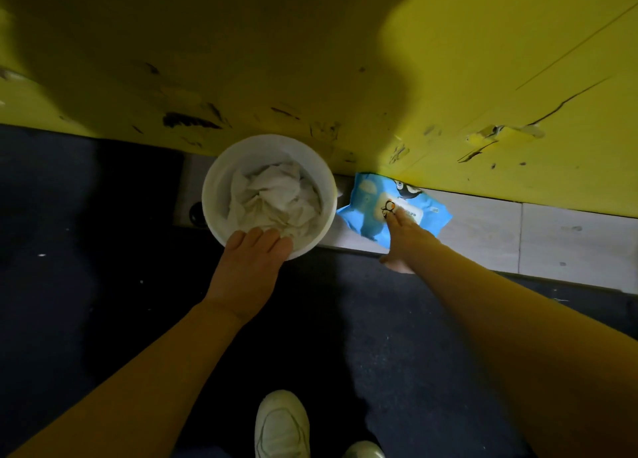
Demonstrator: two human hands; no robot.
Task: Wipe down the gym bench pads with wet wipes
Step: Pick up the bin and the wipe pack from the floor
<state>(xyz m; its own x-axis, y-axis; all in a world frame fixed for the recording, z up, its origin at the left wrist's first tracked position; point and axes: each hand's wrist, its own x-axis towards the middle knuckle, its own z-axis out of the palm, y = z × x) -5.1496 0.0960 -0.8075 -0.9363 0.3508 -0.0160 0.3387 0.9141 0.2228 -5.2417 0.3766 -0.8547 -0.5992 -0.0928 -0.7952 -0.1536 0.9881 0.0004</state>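
Wipes pack (393, 209) under spread right hand (405, 236); left hand (252, 264) grips bucket (214, 195) rim.

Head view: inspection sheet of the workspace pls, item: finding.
Surface: dark floor meeting a pale tiled strip along the wall base.
Job's things: blue wet wipes pack lies flat on the strip, lid flap facing up. No bench pads in view.
Clutter: white bin beside the pack, holding crumpled used wipes.
Hands: left hand rests over the bin's near rim, fingers inside; right hand reaches to the pack, fingertip on the lid flap.
Cables: nothing seen.
Surroundings: scuffed yellow wall; a round dark fitting in the strip left of the bin; the person's pale shoes at the bottom.
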